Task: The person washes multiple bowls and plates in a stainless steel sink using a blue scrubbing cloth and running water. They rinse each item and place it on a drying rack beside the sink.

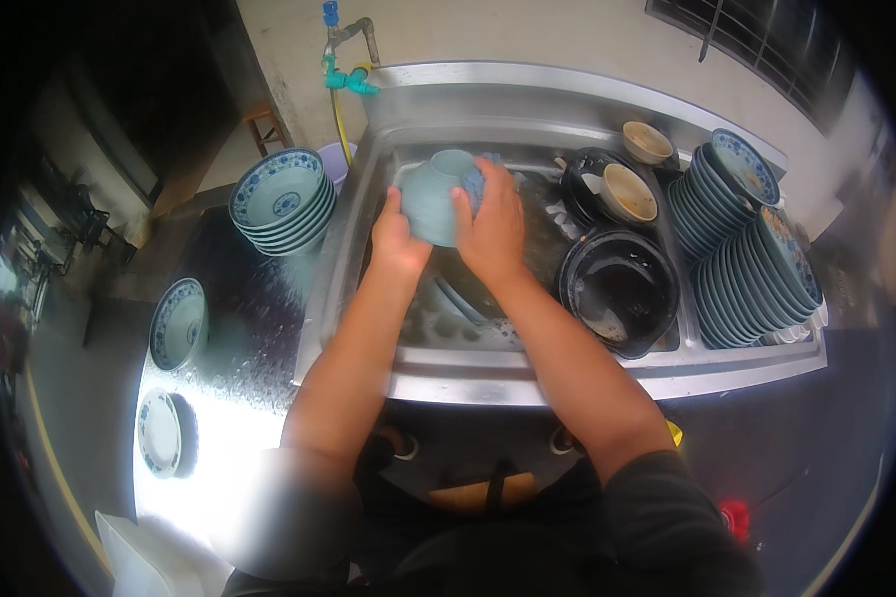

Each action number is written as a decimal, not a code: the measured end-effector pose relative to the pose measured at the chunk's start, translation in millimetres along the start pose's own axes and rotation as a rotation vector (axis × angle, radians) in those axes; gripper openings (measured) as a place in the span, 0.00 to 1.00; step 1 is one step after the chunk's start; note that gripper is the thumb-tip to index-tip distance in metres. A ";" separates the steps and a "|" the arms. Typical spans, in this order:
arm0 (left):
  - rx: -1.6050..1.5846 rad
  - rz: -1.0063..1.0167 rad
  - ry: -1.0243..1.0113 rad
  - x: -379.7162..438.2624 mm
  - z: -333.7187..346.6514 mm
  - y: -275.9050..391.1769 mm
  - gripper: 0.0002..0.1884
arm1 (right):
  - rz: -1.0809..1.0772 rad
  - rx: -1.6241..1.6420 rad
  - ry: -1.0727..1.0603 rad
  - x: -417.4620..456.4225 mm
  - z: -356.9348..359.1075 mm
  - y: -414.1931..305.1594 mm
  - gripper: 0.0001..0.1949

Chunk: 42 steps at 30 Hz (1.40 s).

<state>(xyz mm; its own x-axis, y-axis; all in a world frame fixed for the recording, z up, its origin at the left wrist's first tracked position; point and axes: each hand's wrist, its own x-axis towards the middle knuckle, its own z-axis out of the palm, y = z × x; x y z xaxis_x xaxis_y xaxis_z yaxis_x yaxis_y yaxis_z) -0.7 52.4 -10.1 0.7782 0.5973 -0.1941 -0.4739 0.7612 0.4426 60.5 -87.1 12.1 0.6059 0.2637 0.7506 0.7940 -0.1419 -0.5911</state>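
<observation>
Above the water in a stainless steel sink (349, 246), a pale blue-green ceramic bowl (427, 203) is held tilted, with its foot ring facing up and away. My left hand (399, 240) grips the bowl's left side, thumb on the outer wall. On the other side, my right hand (496, 224) presses a blue scrubbing cloth or sponge (473, 186) against the bowl; its exact kind is hard to tell. Below my hands, part of a submerged dish (459, 302) shows in the cloudy water. The bowl's inside is turned out of sight.
Stacked patterned bowls (280, 198) stand left of the sink, near a single bowl (178, 324) and a small plate (160, 433). Black bowls (618, 291) and beige bowls (629, 192) crowd the sink's right side, beside tilted dish stacks (754, 280). A green tap (349, 80) is behind.
</observation>
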 end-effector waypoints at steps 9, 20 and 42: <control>0.078 -0.067 -0.254 -19.6 13.8 -14.6 0.22 | -0.418 -0.182 -0.246 5.3 -1.8 -12.2 0.25; -0.009 0.000 -0.157 -20.5 21.5 7.8 0.24 | 0.335 0.222 0.056 20.5 -21.2 11.0 0.33; 0.428 0.197 0.003 -40.3 39.9 2.7 0.33 | 0.511 0.447 0.114 24.4 -12.1 24.8 0.16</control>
<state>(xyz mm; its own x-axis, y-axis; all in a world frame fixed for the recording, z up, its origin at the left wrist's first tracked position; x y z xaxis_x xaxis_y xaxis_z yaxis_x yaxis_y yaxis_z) -16.9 20.2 33.8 0.6893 0.7209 -0.0724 -0.3994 0.4614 0.7922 95.6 -95.7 19.4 0.9196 0.1629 0.3576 0.3259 0.1921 -0.9257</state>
